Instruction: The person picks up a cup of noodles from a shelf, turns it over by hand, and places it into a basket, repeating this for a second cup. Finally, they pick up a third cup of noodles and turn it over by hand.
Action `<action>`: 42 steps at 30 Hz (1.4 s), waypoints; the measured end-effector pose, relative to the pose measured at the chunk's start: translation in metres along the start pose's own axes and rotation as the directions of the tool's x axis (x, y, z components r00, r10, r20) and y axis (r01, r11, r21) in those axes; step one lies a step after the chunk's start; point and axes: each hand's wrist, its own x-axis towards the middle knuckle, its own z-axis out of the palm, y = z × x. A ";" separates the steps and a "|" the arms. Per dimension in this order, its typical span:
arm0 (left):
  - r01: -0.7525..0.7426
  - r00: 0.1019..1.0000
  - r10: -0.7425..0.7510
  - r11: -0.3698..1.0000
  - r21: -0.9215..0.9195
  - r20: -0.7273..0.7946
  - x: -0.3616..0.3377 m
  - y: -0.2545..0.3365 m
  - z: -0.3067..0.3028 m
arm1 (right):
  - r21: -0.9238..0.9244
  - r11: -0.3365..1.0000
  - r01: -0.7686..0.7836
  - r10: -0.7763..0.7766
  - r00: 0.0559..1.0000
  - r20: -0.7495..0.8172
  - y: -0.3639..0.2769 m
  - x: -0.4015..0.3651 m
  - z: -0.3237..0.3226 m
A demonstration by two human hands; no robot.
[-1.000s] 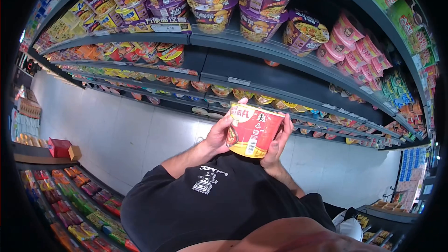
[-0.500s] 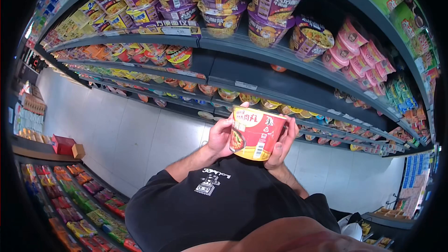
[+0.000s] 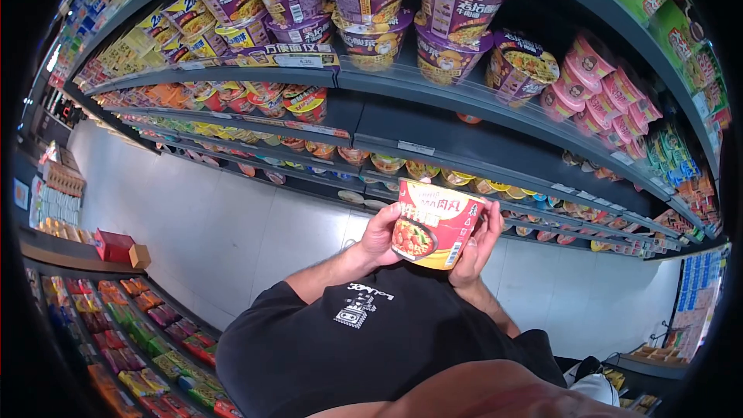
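Note:
Between my two hands is a red and yellow instant noodle cup, held in front of my chest. Its side shows a printed bowl of noodles with meatballs, and a barcode is partly visible at its right. My left hand grips the cup's left side, with some fingers hidden behind it. On the other side, my right hand wraps round the right edge, thumb low and fingers along the wall.
Ahead, a shelf carries purple noodle cups and stacked pink cups. Lower shelves hold more cups. Packaged goods fill a rack at lower left, near a red box. Pale floor lies between.
My hands have turned the noodle cup, so its bowl picture faces me more and the barcode has shifted right. Both hands still hold it. The view has shifted slightly.

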 end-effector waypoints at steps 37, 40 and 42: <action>0.030 0.999 -0.030 1.000 -0.005 -0.020 -0.005 -0.004 0.008 | 0.159 0.975 -0.154 0.148 0.988 0.048 -0.005 -0.008 0.002; 0.004 1.000 -0.003 0.999 -0.040 0.018 -0.006 -0.005 0.004 | 0.201 0.961 -0.190 0.176 0.980 0.088 -0.004 -0.003 0.002; 0.060 0.997 -0.061 0.998 -0.015 -0.052 -0.005 0.001 0.005 | 0.230 0.957 -0.174 0.162 0.984 0.070 0.002 -0.003 0.001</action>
